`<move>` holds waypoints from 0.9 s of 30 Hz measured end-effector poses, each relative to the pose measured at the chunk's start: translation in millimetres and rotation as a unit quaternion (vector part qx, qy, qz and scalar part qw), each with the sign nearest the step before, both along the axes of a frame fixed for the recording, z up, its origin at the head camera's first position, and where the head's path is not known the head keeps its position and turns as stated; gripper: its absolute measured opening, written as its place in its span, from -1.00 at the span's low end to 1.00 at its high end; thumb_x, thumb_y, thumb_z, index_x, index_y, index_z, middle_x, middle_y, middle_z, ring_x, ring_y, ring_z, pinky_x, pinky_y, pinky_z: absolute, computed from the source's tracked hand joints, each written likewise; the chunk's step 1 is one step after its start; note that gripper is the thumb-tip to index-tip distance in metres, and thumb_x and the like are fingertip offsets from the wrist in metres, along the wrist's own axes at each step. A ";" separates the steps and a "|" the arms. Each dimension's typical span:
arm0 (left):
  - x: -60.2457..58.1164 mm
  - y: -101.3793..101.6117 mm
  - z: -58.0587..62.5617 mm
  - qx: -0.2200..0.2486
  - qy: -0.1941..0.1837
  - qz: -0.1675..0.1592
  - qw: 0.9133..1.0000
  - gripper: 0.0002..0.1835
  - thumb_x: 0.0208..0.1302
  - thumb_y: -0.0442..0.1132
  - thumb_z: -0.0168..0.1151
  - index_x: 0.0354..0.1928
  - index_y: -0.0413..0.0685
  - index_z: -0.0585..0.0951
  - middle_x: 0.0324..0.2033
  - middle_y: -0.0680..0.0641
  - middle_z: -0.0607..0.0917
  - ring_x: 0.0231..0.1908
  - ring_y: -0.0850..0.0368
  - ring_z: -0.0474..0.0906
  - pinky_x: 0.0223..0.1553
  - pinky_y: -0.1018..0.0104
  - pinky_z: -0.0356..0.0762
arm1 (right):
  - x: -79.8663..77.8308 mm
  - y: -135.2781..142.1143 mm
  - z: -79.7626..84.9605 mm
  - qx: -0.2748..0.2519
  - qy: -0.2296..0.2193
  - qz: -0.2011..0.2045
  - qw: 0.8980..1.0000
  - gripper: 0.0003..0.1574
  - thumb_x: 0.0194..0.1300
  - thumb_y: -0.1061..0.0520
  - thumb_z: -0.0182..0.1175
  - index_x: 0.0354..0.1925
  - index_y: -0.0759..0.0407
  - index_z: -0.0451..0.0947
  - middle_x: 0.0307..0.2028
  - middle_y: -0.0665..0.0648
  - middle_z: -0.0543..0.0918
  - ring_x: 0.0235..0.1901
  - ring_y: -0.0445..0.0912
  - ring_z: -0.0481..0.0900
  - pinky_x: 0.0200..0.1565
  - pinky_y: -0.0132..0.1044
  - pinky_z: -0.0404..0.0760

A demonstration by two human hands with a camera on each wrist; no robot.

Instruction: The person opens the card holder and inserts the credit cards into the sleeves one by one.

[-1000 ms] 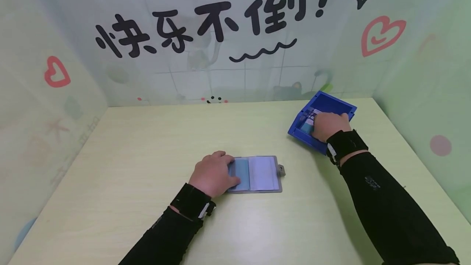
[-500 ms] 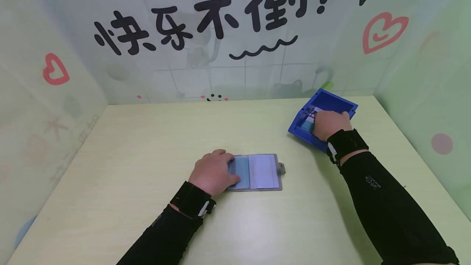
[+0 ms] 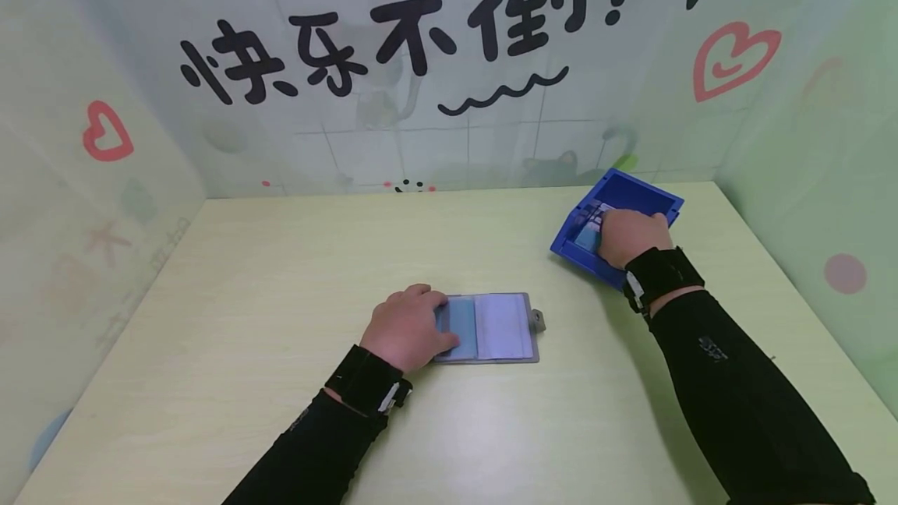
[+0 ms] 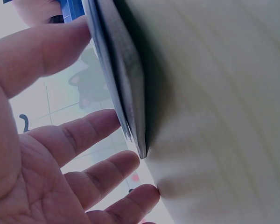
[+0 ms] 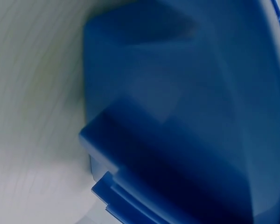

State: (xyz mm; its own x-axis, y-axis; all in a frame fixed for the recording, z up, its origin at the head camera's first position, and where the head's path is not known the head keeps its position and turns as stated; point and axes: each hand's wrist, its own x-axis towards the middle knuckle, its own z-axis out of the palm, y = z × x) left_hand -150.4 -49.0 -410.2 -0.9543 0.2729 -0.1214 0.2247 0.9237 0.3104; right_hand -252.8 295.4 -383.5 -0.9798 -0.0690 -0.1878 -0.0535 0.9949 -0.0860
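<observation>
An unfolded card holder with a snap tab, pale blue and lavender inside, lies on the table. My left hand rests at its left end, thumb over the pale blue part. In the left wrist view, the fairly straight thumb and fingers touch or come up to its edge. Farther right, my right hand reaches bent into a blue box over pale blue and white cards. Its fingertips are hidden, and I cannot tell if they pinch a card. The right wrist view shows the box's outside.
The light wooden table carries the holder and the box. A printed backdrop closes off the back, with a left side panel and a right side panel. The box tilts near the back right corner.
The cards beside the right hand's fingers have shifted slightly in the box. Both hands, the holder and the box otherwise keep their places; the head view tilted a little.
</observation>
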 end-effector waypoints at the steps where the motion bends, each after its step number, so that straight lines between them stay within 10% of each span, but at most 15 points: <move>1: -0.1 0.0 0.2 0.001 0.000 0.000 1.000 -0.37 0.26 0.11 0.48 0.29 -0.04 0.67 0.31 -0.16 0.63 0.17 -0.22 0.62 0.19 -0.16 0.60 | -0.5 0.4 -0.5 -0.001 0.002 0.000 1.000 -0.66 0.41 0.21 0.09 -0.55 0.17 0.45 -0.59 0.10 0.45 -0.41 0.07 0.47 -0.07 0.11 0.33; 12: 0.1 1.2 2.4 0.004 -0.003 0.006 1.000 -0.38 0.24 0.10 0.49 0.27 -0.04 0.68 0.31 -0.18 0.63 0.16 -0.22 0.63 0.18 -0.15 0.60 | -7.2 10.9 1.1 -0.078 0.000 0.003 0.997 -0.69 0.41 0.16 0.28 0.05 0.29 0.65 -0.04 0.33 0.75 -0.05 0.26 0.67 0.10 0.39 0.48; 27: 1.4 2.8 -2.7 0.000 0.004 0.007 1.000 -0.38 0.25 0.11 0.48 0.27 -0.05 0.67 0.30 -0.19 0.63 0.14 -0.21 0.63 0.16 -0.14 0.62 | 4.4 16.8 14.9 -0.152 0.027 0.013 0.988 -0.65 0.60 0.17 0.09 0.10 0.42 0.60 0.08 0.43 0.66 -0.10 0.19 0.57 -0.08 0.04 0.58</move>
